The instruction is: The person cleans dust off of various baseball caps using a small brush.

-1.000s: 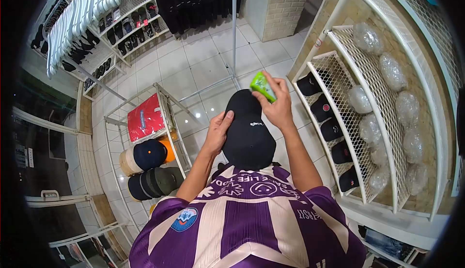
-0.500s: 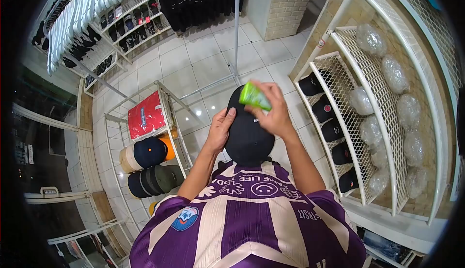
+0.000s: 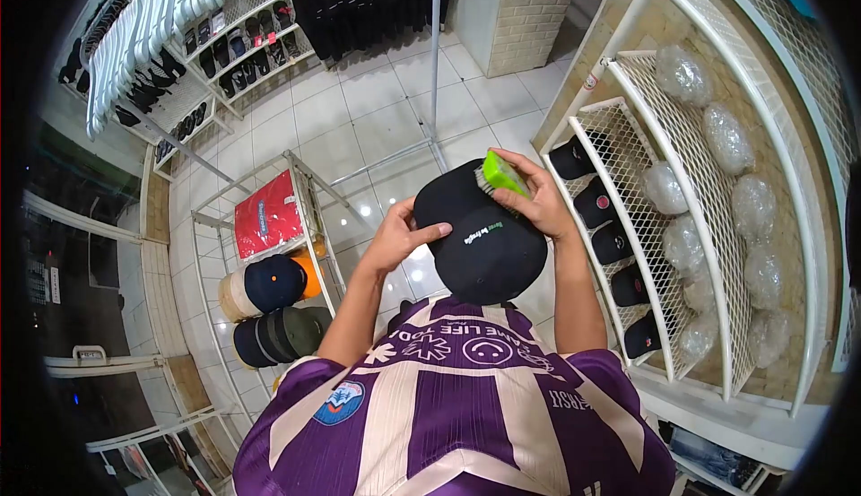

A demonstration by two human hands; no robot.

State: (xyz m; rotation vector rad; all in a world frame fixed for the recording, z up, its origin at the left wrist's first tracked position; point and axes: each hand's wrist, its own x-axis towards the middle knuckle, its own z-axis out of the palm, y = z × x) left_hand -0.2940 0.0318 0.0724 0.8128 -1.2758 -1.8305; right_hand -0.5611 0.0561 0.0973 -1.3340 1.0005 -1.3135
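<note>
A black cap (image 3: 480, 258) with small white and green lettering on its front is held before my chest, brim pointing away from me. My left hand (image 3: 411, 234) grips its left side, the thumb lying on top near the lettering and the other fingers hidden beneath. In my right hand (image 3: 536, 196) is a bright green brush (image 3: 504, 176) with pale bristles. Those bristles rest on or just over the right part of the brim; the exact contact is hard to make out.
To the left, a white rack (image 3: 309, 218) carries a red packaged item (image 3: 265, 216) and several caps (image 3: 276, 282). Wire shelves on the right hold black caps (image 3: 613, 242) and clear plastic-wrapped bundles (image 3: 689, 243). White hangers (image 3: 157, 25) and dark clothes (image 3: 359, 7) hang farther back.
The brush has moved right and slightly downward over the brim, no longer blurred. The cap has turned and shifted right, bringing its lettering into view. My left thumb now lies lower on the cap.
</note>
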